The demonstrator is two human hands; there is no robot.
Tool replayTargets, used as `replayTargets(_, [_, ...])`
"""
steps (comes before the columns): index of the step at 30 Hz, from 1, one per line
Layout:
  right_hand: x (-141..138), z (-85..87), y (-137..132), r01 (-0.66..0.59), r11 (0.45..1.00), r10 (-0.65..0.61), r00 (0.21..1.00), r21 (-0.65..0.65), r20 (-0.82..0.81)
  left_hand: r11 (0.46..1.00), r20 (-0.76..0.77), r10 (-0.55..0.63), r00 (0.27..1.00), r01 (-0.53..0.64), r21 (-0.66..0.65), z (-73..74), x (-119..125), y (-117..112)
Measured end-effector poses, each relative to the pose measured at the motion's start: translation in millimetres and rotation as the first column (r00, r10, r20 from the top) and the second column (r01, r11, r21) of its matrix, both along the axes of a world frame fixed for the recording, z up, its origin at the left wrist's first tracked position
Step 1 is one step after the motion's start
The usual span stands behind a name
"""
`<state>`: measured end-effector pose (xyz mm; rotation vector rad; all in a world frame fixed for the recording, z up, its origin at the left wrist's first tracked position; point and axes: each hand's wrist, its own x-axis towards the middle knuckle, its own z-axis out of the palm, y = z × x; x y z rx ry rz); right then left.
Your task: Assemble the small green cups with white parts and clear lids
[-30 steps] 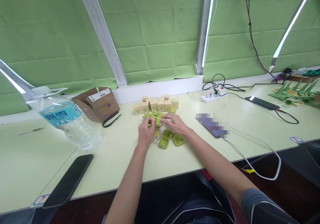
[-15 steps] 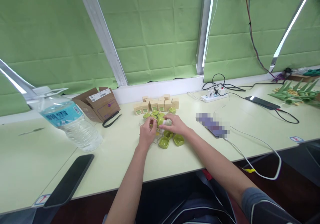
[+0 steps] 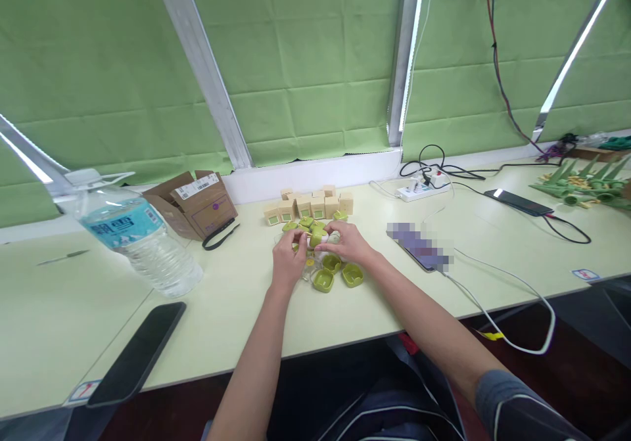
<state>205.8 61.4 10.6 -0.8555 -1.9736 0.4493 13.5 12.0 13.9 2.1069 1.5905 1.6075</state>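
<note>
My left hand [image 3: 289, 258] and my right hand [image 3: 350, 244] meet over the middle of the table. Between their fingertips is a small rounded green-and-white plastic piece [image 3: 318, 237]; its exact kind I cannot make out. Both hands are closed on it, one from each side. Just below them lie hollow green square cups, one at the left [image 3: 323, 281] and one at the right [image 3: 352, 275], with a third green cup [image 3: 332, 263] behind. More green pieces [image 3: 306, 221] sit beyond my fingers, partly hidden. Some clear plastic lies under my left hand.
Several small cream boxes [image 3: 318, 208] stand behind the green pieces. To the left are a large water bottle [image 3: 148, 244], a cardboard box [image 3: 197, 211] and a black phone [image 3: 138, 355]. On the right lie a cabled phone [image 3: 419, 247], a power strip [image 3: 421, 191] and another phone [image 3: 517, 202].
The green-and-white piece has turned slightly between my fingers, and my left hand has shifted a little left. Everything else on the table stays as it was.
</note>
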Motion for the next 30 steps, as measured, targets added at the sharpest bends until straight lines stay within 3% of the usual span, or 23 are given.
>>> replayTargets(5, [0.9,1.8,-0.3,0.029,1.0,-0.029,0.999,0.002,-0.041,0.998,0.034,0.033,0.999,-0.034,0.047,3.4,1.3,-2.6])
replayTargets(9, [0.0,1.9,-0.6,0.027,1.0,-0.027,0.999,0.013,-0.046,0.996,-0.018,-0.025,1.0,0.026,0.086,5.1,3.8,-5.8])
replayTargets(15, [-1.1,-2.3,2.5,0.009,0.998,-0.006,0.999,0.056,-0.054,0.99,-0.038,-0.141,0.989,0.142,0.012,4.7,4.9,-7.4])
replayTargets(30, [-1.8,-6.1,6.1,-0.082,0.988,0.101,0.984,0.131,-0.144,0.98,-0.032,-0.145,0.989,0.14,-0.141,1.3,2.5,-5.3])
